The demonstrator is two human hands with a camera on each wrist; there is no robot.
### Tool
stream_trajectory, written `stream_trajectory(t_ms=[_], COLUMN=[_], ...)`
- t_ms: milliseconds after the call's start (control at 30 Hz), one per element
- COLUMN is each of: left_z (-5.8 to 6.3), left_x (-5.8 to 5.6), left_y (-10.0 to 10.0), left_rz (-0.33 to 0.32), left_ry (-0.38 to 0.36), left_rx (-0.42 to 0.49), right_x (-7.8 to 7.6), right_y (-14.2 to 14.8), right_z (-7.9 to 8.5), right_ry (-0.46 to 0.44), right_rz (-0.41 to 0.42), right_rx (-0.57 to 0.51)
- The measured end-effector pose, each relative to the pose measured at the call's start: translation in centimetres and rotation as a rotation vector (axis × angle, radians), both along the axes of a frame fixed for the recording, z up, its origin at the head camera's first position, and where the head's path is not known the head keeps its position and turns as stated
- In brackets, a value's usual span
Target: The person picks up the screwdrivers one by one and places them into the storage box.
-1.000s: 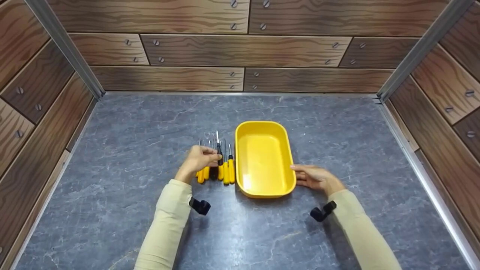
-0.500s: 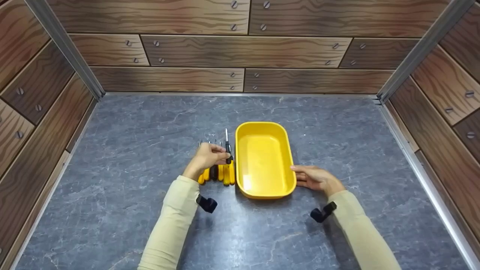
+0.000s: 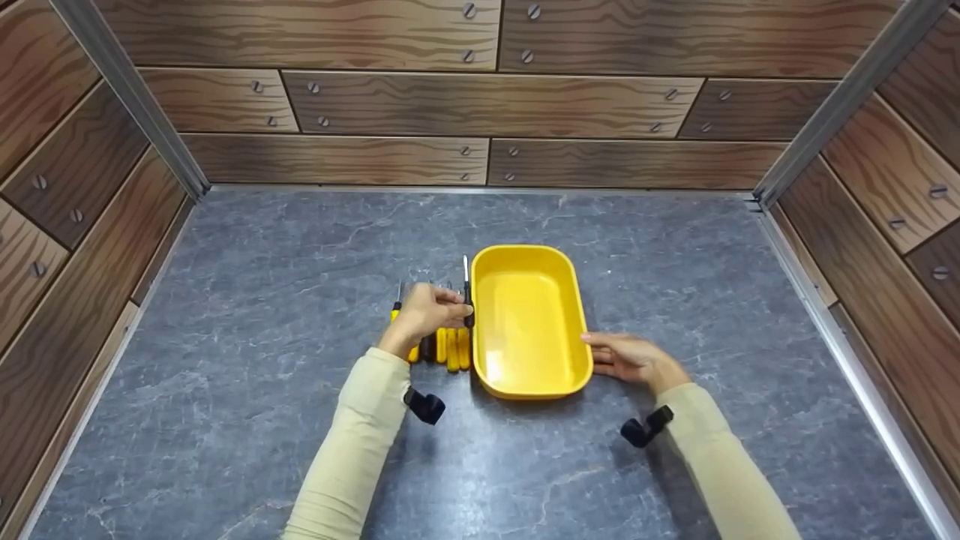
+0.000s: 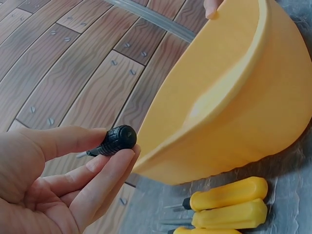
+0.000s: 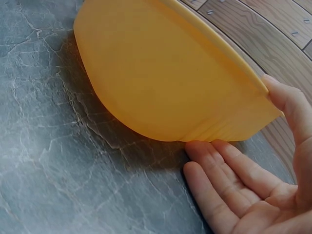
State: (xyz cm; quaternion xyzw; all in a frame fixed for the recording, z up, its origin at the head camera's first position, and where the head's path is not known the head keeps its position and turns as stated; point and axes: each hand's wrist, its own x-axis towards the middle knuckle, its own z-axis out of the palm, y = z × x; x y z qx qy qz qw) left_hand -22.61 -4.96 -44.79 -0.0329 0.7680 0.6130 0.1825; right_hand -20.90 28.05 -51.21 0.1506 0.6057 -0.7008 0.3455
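My left hand [image 3: 427,311] pinches a small black-handled screwdriver [image 4: 117,140] between thumb and fingers, its metal tip pointing away from me. In the head view this screwdriver overlaps the left rim of a yellow plastic bin [image 3: 525,322], which has nothing in it. At the bin's right side, my right hand [image 3: 630,354] holds it, the thumb on the rim and the fingertips low against the outer wall, as the right wrist view shows. Below my left hand, several screwdrivers with yellow handles [image 3: 452,352] lie side by side, left of the bin. My hand partly hides them.
Among the row lies a screwdriver with a black handle [image 3: 427,347]. The grey marbled tabletop [image 3: 300,247] is enclosed by wood-patterned walls [image 3: 480,105] at the back and sides, with metal rails along the corners and edges.
My left hand has moved right with the black screwdriver, from over the row to the bin's left rim. My right hand and the bin have stayed in place.
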Motion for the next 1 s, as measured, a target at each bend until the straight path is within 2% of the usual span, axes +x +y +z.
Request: stream_trajectory(t_ms=[233, 667, 867, 1000], left_z=[0.0, 0.0, 0.0, -0.1], left_x=[-0.1, -0.4, -0.4, -0.5], left_y=[0.9, 2.8, 3.6, 3.9], left_rz=[-0.024, -0.058, -0.085, -0.080], left_ry=[-0.021, -0.018, -0.044, -0.055], left_rx=[0.008, 0.036, 0.047, 0.071], right_x=[0.1, 0.1, 0.1, 0.0], right_y=[0.2, 0.4, 0.2, -0.1], right_z=[0.0, 0.0, 0.0, 0.0], right_ry=[0.013, 0.014, 0.009, 0.013], right_rz=[0.036, 0.034, 0.019, 0.029], right_rx=[0.037, 0.021, 0.028, 0.035])
